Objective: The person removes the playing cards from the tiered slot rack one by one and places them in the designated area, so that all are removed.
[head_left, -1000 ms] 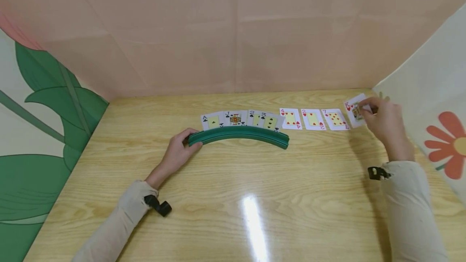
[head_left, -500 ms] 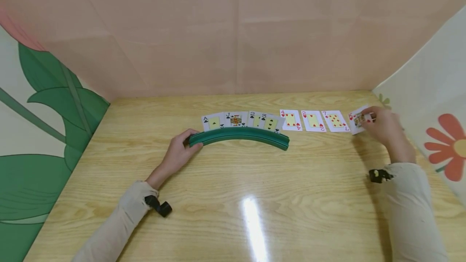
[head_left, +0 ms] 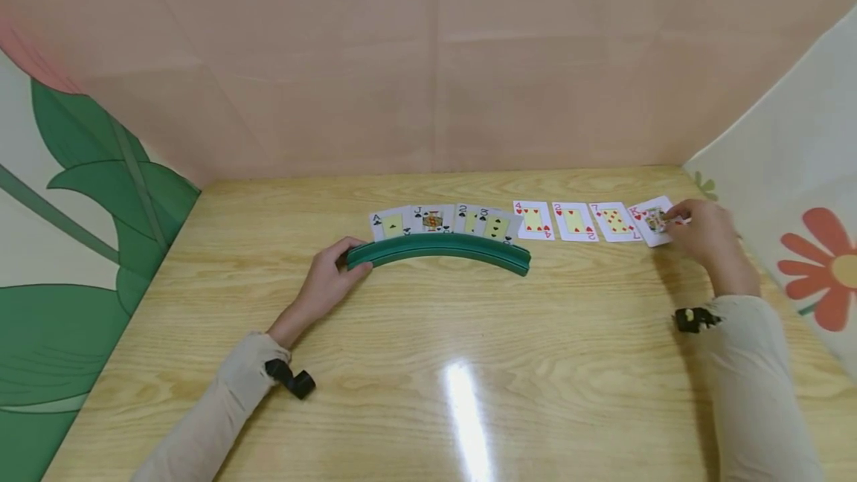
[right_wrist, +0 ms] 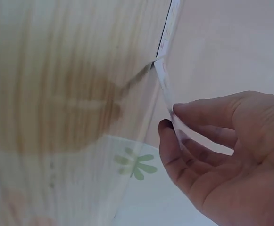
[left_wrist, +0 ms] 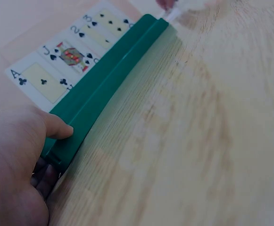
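Note:
My left hand [head_left: 328,277] grips the left end of a curved green card holder [head_left: 438,245], its thumb on the near side in the left wrist view. Standing in the holder are an ace of clubs [left_wrist: 37,77], a jack of spades [left_wrist: 68,54], a two of spades [head_left: 466,218] and a three of spades [head_left: 498,226], the last overlapping the two. At the far right, my right hand [head_left: 706,236] pinches the king of hearts [head_left: 646,214] between thumb and fingers. In the right wrist view that card appears nearly edge-on; its left side meets the neighbouring seven of diamonds [head_left: 614,222].
Between holder and king, a four of hearts [head_left: 533,220] and a two of hearts [head_left: 574,222] lie in the row with the seven. A pink backdrop [head_left: 435,80] rises behind the wooden table [head_left: 402,363]. Printed side panels stand left and right, the right one [head_left: 797,192] close to my right hand.
My right hand has brought the king of hearts down and a little toward me, turning it to line up beside the seven. The left hand and the holder stay put.

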`<state>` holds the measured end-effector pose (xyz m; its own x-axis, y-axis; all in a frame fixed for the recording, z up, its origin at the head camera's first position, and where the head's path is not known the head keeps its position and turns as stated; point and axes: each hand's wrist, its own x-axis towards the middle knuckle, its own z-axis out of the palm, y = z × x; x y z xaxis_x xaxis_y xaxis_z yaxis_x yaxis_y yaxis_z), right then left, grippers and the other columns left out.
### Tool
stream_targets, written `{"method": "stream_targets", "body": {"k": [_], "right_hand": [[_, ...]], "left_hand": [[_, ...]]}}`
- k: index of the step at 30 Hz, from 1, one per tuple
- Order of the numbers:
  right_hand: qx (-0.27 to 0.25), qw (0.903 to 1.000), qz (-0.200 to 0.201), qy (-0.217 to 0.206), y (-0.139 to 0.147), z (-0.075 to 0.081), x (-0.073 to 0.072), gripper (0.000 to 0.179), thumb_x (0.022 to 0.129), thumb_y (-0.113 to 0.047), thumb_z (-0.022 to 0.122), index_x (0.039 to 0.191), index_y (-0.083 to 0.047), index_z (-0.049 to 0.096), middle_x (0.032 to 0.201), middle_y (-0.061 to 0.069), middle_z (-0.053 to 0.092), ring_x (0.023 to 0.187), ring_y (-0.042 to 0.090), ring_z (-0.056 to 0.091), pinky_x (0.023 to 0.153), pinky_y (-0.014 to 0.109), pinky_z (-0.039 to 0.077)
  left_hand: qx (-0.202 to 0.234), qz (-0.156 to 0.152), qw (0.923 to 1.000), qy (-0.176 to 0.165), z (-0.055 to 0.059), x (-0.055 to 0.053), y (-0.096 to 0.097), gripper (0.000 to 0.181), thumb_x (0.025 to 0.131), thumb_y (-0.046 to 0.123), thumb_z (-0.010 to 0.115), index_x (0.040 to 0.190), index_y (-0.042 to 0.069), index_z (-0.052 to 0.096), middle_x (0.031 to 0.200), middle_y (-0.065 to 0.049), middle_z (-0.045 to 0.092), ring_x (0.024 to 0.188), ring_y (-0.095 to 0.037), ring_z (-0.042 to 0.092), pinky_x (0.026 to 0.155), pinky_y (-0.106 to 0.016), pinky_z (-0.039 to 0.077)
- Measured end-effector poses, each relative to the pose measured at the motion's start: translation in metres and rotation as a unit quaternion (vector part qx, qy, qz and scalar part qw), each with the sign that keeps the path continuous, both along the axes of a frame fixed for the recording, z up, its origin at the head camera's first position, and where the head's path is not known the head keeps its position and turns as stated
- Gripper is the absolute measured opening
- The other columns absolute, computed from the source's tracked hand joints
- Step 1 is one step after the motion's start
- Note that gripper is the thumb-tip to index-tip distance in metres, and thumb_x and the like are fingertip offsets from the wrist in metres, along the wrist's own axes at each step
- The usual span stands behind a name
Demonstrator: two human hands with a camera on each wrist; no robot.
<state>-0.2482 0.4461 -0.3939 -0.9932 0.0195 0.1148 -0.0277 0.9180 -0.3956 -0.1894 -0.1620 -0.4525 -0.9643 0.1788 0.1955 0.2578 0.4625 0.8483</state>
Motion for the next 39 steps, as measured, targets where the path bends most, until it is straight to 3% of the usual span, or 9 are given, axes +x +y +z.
{"method": "stream_targets", "body": {"k": [8,20,32,39], "right_hand": [[0.035,0.9977,0.031,-0.048,0.006,-0.004,-0.003,0.039,0.09,-0.01,0.064,0.116,0.019,0.057,0.111,0.044,0.054,0.099,0.057,0.052,0.087,0.065,0.038],[0.039,0.9965,0.033,-0.067,0.005,-0.001,0.002,0.04,0.089,-0.01,0.064,0.117,0.017,0.056,0.112,0.045,0.053,0.1,0.057,0.052,0.086,0.065,0.039],[0.04,0.9976,0.041,-0.04,0.007,-0.004,0.001,0.037,0.087,-0.008,0.065,0.115,0.016,0.058,0.104,0.043,0.057,0.093,0.055,0.055,0.081,0.063,0.04],[0.01,0.9998,0.014,-0.01,-0.004,0.005,0.001,0.036,0.093,-0.01,0.062,0.121,0.011,0.057,0.116,0.042,0.055,0.102,0.057,0.053,0.085,0.064,0.039]], "left_hand": [[-0.001,0.001,1.0,0.003,-0.001,-0.001,0.0,0.025,0.093,0.014,0.072,0.116,0.008,0.066,0.11,-0.007,0.067,0.097,-0.021,0.058,0.087,-0.039,0.046],[0.0,-0.002,1.0,0.003,0.001,0.0,0.001,0.025,0.093,0.013,0.072,0.116,0.008,0.065,0.112,-0.008,0.067,0.099,-0.021,0.058,0.089,-0.039,0.046],[-0.004,-0.004,1.0,0.002,0.0,0.001,0.0,0.026,0.094,0.016,0.072,0.117,0.009,0.065,0.114,-0.008,0.066,0.101,-0.021,0.057,0.09,-0.04,0.045],[-0.002,0.0,1.0,0.002,0.0,0.001,0.0,0.025,0.093,0.014,0.072,0.117,0.008,0.065,0.114,-0.008,0.066,0.101,-0.021,0.058,0.09,-0.04,0.046]]}}
